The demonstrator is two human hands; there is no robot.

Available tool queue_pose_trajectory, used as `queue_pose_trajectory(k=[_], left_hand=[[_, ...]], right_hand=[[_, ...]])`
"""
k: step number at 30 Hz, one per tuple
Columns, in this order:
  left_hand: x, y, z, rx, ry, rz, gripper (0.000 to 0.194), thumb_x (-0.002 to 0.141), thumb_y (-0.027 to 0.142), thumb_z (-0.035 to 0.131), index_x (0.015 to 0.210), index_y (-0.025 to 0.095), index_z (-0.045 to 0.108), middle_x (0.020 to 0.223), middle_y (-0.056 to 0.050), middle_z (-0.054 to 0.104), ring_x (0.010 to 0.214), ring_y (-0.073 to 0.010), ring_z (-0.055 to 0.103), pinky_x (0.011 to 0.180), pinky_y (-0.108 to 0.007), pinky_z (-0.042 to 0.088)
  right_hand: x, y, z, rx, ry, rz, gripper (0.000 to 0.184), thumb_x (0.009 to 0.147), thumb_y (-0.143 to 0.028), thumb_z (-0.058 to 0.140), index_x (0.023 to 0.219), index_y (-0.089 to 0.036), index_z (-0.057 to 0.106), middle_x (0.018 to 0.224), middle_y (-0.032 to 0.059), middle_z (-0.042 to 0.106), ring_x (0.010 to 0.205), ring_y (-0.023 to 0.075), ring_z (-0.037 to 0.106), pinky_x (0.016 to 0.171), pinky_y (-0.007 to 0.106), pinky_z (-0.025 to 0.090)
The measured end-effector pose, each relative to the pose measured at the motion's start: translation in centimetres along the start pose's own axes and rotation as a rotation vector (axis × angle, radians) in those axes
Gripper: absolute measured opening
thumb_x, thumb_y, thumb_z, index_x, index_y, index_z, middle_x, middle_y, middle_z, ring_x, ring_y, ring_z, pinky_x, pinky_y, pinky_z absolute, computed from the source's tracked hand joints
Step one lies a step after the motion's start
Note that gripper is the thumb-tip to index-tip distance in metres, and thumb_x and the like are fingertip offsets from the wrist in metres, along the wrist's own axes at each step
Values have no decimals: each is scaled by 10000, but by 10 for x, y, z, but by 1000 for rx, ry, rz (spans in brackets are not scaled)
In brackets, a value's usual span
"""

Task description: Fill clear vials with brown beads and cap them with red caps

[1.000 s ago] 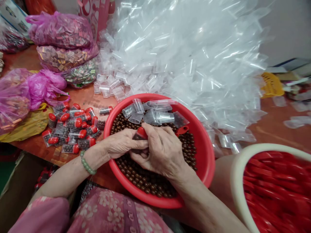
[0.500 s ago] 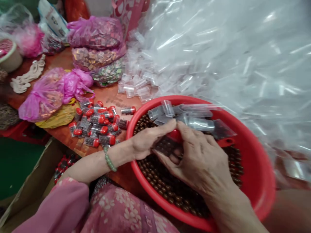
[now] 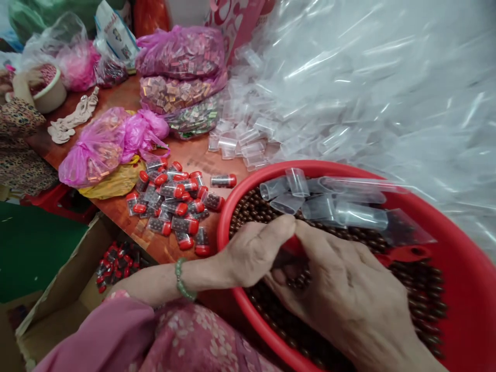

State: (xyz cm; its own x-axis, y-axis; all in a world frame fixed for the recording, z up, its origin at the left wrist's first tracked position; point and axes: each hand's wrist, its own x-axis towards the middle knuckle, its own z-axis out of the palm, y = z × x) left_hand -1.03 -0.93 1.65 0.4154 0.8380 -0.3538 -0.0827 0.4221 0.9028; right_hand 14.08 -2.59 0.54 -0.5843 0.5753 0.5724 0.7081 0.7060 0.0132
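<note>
Both my hands meet over a red basin (image 3: 470,289) full of small brown beads (image 3: 418,294). My left hand (image 3: 253,253) and my right hand (image 3: 341,294) are closed together on a small clear tube with a red cap (image 3: 292,247); the tube's body is mostly hidden by the fingers. Empty clear tubes (image 3: 329,199) lie on the beads at the basin's far side, and a loose red cap (image 3: 405,254) lies beside my right hand. Filled red-capped tubes (image 3: 174,199) lie in a pile on the table left of the basin.
A huge heap of clear empty tubes (image 3: 368,93) fills the right and back. Pink bags of small packets (image 3: 112,142) and more bags (image 3: 180,51) sit at the back left. A cardboard box (image 3: 77,289) holding filled tubes stands below the table edge. Another person's hand (image 3: 27,80) reaches into a bowl far left.
The view has swung left and down, bringing the far-left person and box into sight. My hands stay closed on the red-capped tube over the beads.
</note>
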Motion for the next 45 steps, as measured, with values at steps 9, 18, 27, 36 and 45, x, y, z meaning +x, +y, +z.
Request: queue_pose_trajectory(k=[9,18,27,36,45], left_hand=[[-20,-24,-163,893,1246,438,443,975,460,267,844,173,578,812,-82,626,843,-205,576,845,-360,448],[1,-44,-218,1232,1182,433,327,917,387,430,1110,146,538,1208,-159,580,1206,-392,488,1028,-571,331],[-5,-10,-141,967,1010,633,330,961,392,427,1173,214,606,1232,-57,622,1231,-291,542,1071,-467,403],[-2,-2,-41,979,493,808,204,885,181,573,1076,162,640,1207,-90,647,1187,-207,594,1070,-390,460],[15,-12,-21,1183,190,741,291,945,157,441,1193,55,555,1233,-179,617,1205,-245,570,1068,-415,474]], right_hand=[[-14,4,12,27,-185,36,283,941,-278,521,1110,-70,612,1027,197,699,844,272,679,695,385,539],[-10,13,-17,-20,-284,242,165,941,-254,534,907,-143,652,845,97,688,715,203,619,679,345,490],[-19,93,-22,-101,-317,546,151,840,-165,605,986,-130,618,969,132,682,953,296,628,835,410,506],[-19,117,-13,25,-439,433,289,870,-249,594,1121,-107,617,1080,156,637,998,286,634,865,406,525],[-33,77,-39,145,-611,383,203,879,-321,566,964,-140,603,896,90,622,779,214,622,689,331,491]])
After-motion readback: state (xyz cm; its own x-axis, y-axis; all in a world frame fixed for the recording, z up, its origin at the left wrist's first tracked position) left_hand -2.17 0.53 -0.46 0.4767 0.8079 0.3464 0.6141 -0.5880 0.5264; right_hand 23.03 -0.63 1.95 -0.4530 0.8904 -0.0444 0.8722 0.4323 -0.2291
